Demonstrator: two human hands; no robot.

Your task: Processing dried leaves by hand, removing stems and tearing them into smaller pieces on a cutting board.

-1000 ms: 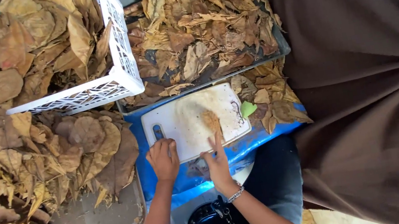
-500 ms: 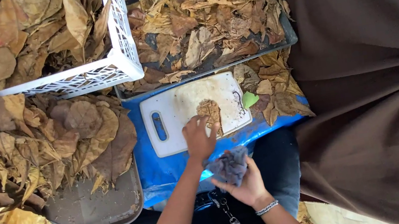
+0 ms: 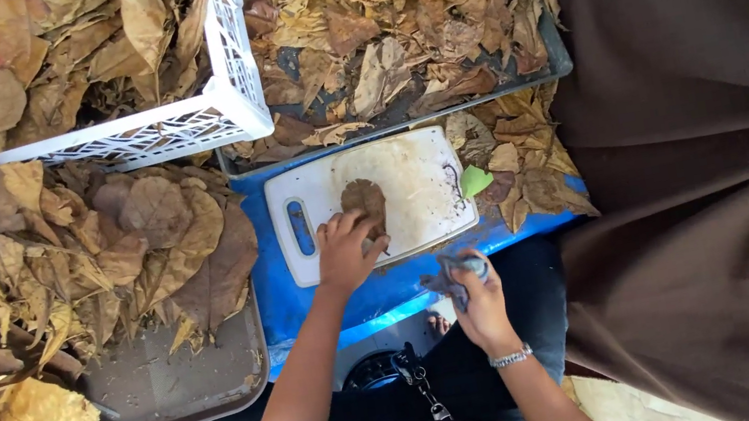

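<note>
left hand (image 3: 345, 246) flat on a brown leaf (image 3: 364, 204), fingers spread, pressing it onto the white cutting board (image 3: 409, 174) that sits on a blue surface (image 3: 358, 294). right hand (image 3: 480, 304) off the board's near edge, fingers curled around a grey cloth (image 3: 451, 274). white basket (image 3: 178, 127) and trays (image 3: 172, 397) of dry leaves around.

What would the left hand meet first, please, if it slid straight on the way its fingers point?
The left hand already rests on the brown leaf; beyond it lies bare white cutting board, then probably the leaf tray.
</note>
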